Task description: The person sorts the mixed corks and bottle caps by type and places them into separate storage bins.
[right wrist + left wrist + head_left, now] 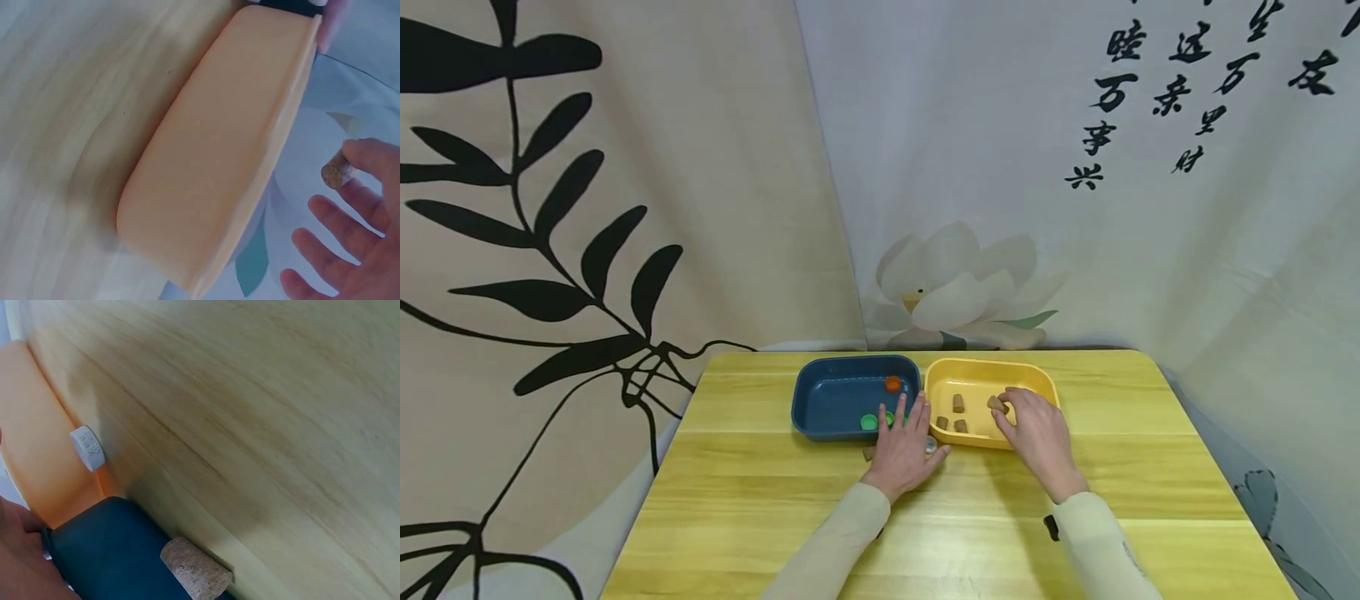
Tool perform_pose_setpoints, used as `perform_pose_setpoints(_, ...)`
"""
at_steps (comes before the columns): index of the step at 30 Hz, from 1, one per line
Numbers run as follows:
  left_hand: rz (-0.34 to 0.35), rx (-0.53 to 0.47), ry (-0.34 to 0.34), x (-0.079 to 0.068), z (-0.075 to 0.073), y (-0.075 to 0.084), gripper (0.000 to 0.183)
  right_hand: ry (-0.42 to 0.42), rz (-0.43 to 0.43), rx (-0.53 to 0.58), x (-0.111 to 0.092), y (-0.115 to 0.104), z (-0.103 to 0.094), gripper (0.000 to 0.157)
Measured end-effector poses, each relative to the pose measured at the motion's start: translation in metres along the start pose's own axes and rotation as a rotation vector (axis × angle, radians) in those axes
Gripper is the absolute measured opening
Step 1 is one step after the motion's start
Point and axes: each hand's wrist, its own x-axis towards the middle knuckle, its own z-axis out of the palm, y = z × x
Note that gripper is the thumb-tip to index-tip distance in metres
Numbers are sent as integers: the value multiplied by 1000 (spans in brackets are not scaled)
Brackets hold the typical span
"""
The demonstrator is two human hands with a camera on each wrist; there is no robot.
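Over the yellow tray [992,371], my right hand [1037,429] pinches a cork [996,404] between thumb and index finger; the right wrist view shows the same cork [337,172], the other fingers spread apart. Several more corks [958,403] lie inside that tray. My left hand [904,450] reaches over the front right corner of the blue tray [827,433], its fingers straight and spread. Near those fingertips are green caps [868,422] and an orange cap [892,383] in the blue tray. The left hand partly hides the tray's front corner.
Between the trays' front walls and me, a white round cap [87,448] stands on its edge beside the yellow tray. Another cork [195,569] lies on the wooden table [737,517] by the blue tray. A printed curtain [737,167] hangs behind the table.
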Motion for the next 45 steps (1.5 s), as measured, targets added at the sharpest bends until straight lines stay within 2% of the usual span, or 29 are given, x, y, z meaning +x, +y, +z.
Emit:
perform_pose_setpoints(7, -1, -22, -7, 1, 2, 2, 88, -129, 76, -28, 12, 6, 16, 21)
perform_pose_setpoints(13, 3, 9, -1, 1, 1, 5, 89, -260, 145, -38, 16, 8, 28, 22)
perform_pose_setpoints(22, 10, 4, -4, 3, 3, 8, 89, -376, 182, -45, 18, 13, 39, 23)
perform_pose_setpoints(26, 13, 19, 2, 4, 5, 9, 89, -423, 213, -16, 15, 17, 42, 31)
perform_pose_setpoints(29, 15, 37, 4, 5, 6, 9, 89, -395, 224, 8, 12, 19, 42, 38)
perform_pose_setpoints(39, -1, 27, 0, 1, 2, 3, 89, -125, 177, 31, -8, 20, 19, 35)
perform_pose_setpoints(45, -3, 12, 7, 0, 3, 0, 89, -34, 175, 22, -25, 26, 8, 41)
